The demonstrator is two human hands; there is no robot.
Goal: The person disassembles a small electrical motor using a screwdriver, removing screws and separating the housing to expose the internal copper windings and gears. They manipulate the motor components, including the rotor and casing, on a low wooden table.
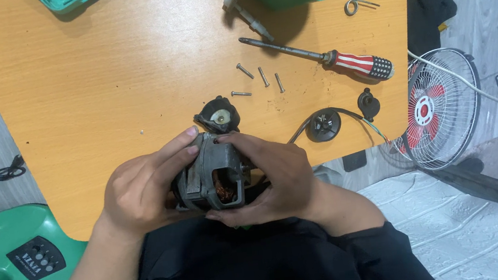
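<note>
Your left hand (pixel 142 193) and right hand (pixel 272 178) close around a grey fan motor (pixel 212 175), held between them at the near edge of the orange table (pixel 99 82), screws (pixel 260 77) and a screwdriver (pixel 321 58) beyond

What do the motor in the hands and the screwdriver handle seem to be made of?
Motor: its housing looks like dull grey cast metal, worn, and an opening shows coppery windings inside. Screwdriver: the shaft looks like bare steel, while the glossy red and white striped handle is probably hard plastic with a dark grip end.
</note>
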